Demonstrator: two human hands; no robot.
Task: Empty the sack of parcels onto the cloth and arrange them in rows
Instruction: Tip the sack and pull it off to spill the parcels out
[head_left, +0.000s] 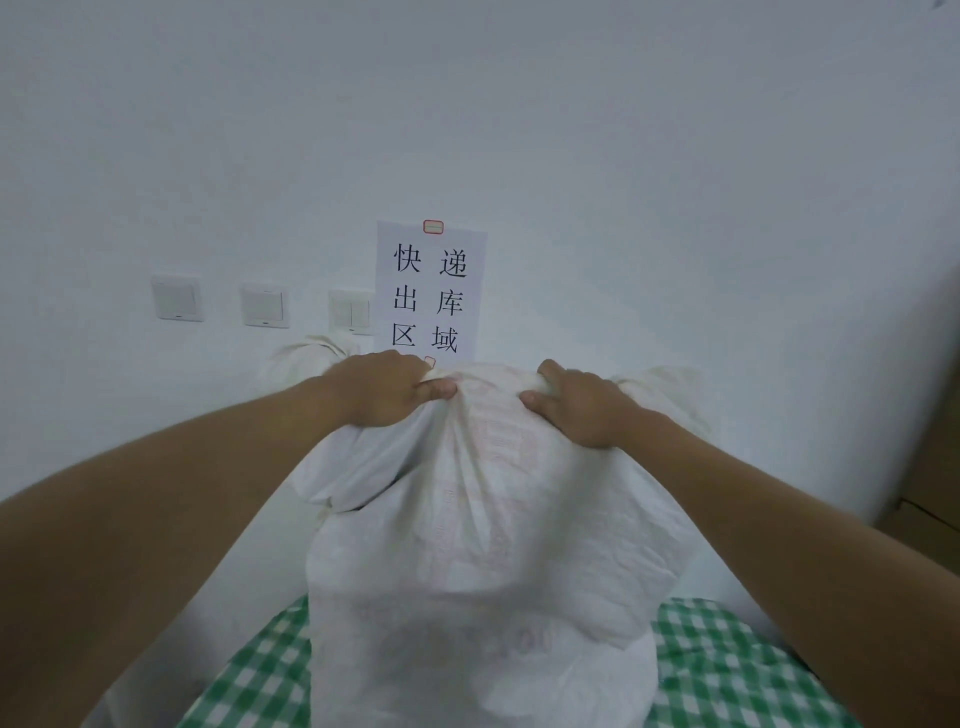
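Green-checked cloth (727, 670) lies nearest, under the white woven sack (478, 545). Sack hangs long axis vertical over cloth's middle, lower end at the cloth. Left hand (384, 387) and right hand (582, 405) each clench bunched fabric at its raised top, equally near. No parcels visible.

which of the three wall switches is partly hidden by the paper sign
The rightmost wall switch, the two-button one; the paper sign overlaps its right edge. The other two stand fully clear further left.

sack (483, 545) upright on cloth (727, 670), sign (431, 291) behind, switches (265, 305) left
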